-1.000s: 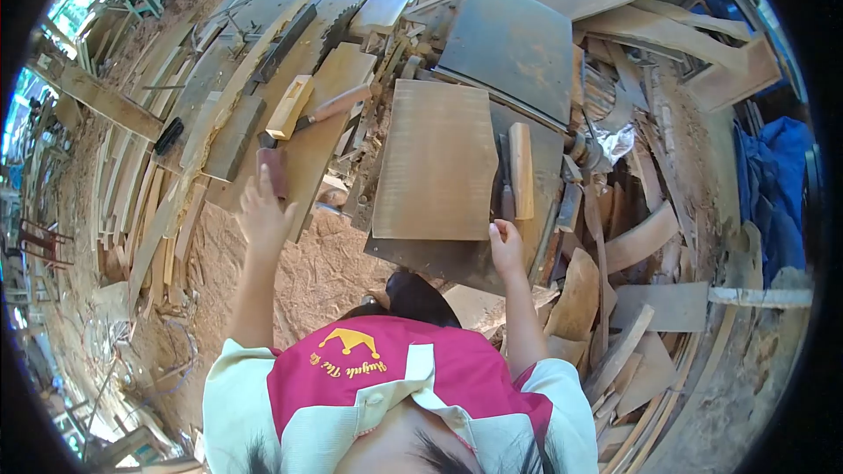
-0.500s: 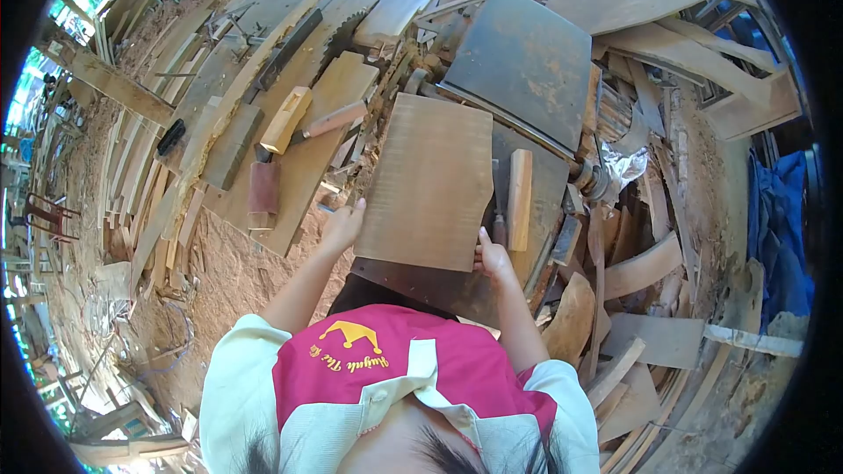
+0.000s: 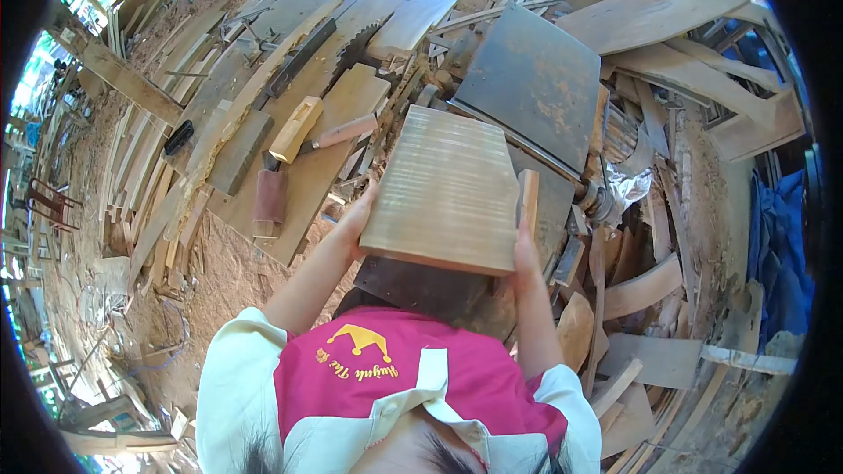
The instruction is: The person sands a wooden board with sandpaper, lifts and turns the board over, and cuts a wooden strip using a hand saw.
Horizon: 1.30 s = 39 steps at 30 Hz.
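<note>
Between my two hands is a flat wooden board [image 3: 443, 193], light brown with pale streaks across its top face. My left hand [image 3: 358, 221] grips its left edge, and my right hand [image 3: 525, 250] grips the lower right edge; the fingers of both are partly hidden behind it. The board is raised above a dark metal machine table [image 3: 421, 285]. A narrow wood strip [image 3: 529, 197] shows just past the board's right edge, beyond my right hand.
Left, a plank bench carries a wooden hand plane [image 3: 296, 129], a tool with a pinkish wooden handle [image 3: 345, 132], a reddish-brown wrapped block [image 3: 270, 202] and a toothed saw blade [image 3: 351, 48]. A second metal plate [image 3: 536, 79] stands ahead. Scrap wood [image 3: 645, 290] piles up right.
Both hands have lifted the board off the machine table and tilted it, so its near edge now shows. My right hand has moved up along its right side.
</note>
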Tool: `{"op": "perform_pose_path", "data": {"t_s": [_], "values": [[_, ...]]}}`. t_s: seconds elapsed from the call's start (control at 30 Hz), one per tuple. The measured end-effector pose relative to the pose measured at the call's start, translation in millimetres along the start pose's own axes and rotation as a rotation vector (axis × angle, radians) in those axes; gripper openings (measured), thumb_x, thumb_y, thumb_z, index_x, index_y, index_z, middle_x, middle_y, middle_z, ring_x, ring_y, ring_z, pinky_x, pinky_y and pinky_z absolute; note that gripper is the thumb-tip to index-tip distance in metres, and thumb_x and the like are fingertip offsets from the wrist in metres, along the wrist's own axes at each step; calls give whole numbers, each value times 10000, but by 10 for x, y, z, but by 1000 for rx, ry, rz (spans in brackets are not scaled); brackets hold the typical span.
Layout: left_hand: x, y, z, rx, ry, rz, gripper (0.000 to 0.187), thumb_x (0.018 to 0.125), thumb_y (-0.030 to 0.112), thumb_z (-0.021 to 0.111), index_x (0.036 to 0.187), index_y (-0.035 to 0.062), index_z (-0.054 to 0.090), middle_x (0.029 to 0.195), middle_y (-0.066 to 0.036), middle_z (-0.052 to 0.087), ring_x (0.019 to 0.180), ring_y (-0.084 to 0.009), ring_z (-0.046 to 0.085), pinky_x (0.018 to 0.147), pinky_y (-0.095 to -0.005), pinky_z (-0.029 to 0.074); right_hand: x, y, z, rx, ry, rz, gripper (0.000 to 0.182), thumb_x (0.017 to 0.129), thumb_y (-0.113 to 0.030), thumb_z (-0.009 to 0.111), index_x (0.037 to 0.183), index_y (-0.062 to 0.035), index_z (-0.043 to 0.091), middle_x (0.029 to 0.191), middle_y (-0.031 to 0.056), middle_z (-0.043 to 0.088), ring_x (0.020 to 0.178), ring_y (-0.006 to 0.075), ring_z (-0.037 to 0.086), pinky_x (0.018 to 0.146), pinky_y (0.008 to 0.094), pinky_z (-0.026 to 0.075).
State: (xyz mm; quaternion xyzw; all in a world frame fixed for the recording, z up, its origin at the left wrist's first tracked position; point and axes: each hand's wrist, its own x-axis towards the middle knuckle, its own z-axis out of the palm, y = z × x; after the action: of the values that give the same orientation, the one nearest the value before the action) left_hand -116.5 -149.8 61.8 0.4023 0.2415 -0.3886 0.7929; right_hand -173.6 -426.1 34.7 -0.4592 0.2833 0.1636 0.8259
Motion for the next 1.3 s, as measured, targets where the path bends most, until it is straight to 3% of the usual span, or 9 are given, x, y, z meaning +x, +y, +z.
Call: {"op": "perform_pose_path", "data": {"t_s": [0.1,0.3,0.57,0.67,0.87,0.93,1.0,1.2,1.3], "values": [[34,183,196,105,78,92,592,887,541,315,1225,74,447,1151,-103,543,1010,-216,559,837,-405,459,-179,-413,205,-131,158,-103,679,892,-560,263,1233,4,427,1200,133,507,1088,230,502,911,334,397],[-504,672,1038,-2,71,89,556,914,497,276,1222,63,437,1166,-117,520,1046,-227,531,866,-392,444,-652,-1113,358,45,58,-146,682,897,-543,279,1203,46,438,1137,147,545,1004,220,553,878,319,421],[-786,877,1502,8,-28,112,564,914,504,269,1232,63,420,1164,-97,516,1039,-217,527,874,-364,439,-1055,-1543,422,132,62,-145,703,885,-561,293,1184,56,449,1095,148,567,958,203,575,835,302,449],[-735,899,1480,103,-59,216,557,910,507,290,1227,71,429,1143,-82,529,1009,-196,542,861,-342,447,-1088,-1613,360,149,34,-171,703,884,-557,309,1197,61,431,1090,151,569,935,201,586,804,293,467],[-698,932,1407,-8,-122,185,540,906,490,339,1205,54,450,1123,-70,545,967,-167,557,846,-300,449,-1087,-1675,453,234,71,-184,694,895,-533,296,1208,76,411,1118,176,558,968,242,581,848,325,456],[-673,920,1337,-46,-105,163,541,913,466,343,1216,28,438,1145,-82,540,966,-177,562,855,-298,444,-1111,-1667,473,344,-76,-155,686,898,-524,300,1214,76,406,1131,171,551,988,239,572,857,323,450],[-692,931,1394,-80,-71,286,528,924,435,334,1236,18,421,1165,-110,529,992,-195,560,879,-317,437,-1131,-1657,583,310,-10,-204,671,904,-515,296,1221,66,404,1152,165,539,1002,225,565,865,316,444],[-486,1051,1145,3,-158,197,497,934,395,328,1242,14,413,1165,-149,525,1030,-232,551,888,-370,442,-909,-1648,678,86,68,-214,655,907,-521,277,1218,35,433,1148,143,547,1012,197,560,870,314,431],[-224,1080,1132,95,-70,176,479,916,412,365,1172,19,465,1094,-143,562,943,-229,591,839,-374,471,-667,-1647,591,37,72,-143,658,904,-530,274,1193,33,458,1141,140,551,1022,189,554,873,324,425]]}}
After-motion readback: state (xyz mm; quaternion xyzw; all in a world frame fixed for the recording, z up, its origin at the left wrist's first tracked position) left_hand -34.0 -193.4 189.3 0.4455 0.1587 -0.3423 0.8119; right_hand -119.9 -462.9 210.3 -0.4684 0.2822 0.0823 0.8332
